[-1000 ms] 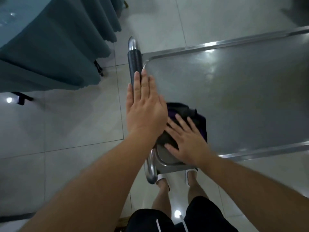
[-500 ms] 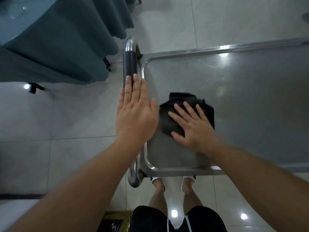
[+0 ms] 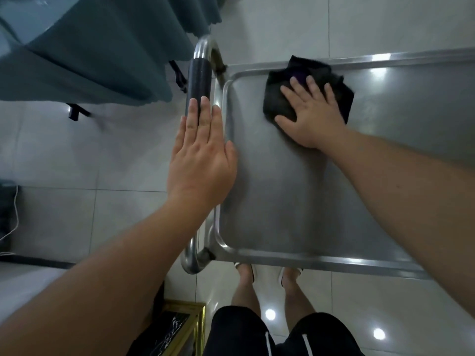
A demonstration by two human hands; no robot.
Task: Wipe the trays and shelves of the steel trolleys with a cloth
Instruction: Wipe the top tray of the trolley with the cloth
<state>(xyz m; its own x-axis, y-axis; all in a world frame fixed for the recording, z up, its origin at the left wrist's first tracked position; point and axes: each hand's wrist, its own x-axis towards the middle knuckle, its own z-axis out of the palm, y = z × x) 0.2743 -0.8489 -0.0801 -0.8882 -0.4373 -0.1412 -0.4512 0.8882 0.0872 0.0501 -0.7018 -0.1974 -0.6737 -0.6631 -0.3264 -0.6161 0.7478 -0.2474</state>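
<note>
On tray (image 3: pixel 282 201), right hand (image 3: pixel 312 116) (flat) presses cloth (image 3: pixel 279 98).

A dark cloth (image 3: pixel 280 98) with a purple patch is pressed flat onto the top tray (image 3: pixel 282 196) of a steel trolley by the right hand (image 3: pixel 312 116), fingers spread, at the tray's far rim. The left hand (image 3: pixel 201 160) is laid flat, fingers straight, along the black-sleeved push handle (image 3: pixel 199 78). A teal tablecloth (image 3: pixel 90 52) is seen beyond on the left, above a pale tiled floor (image 3: pixel 64 150).
</note>
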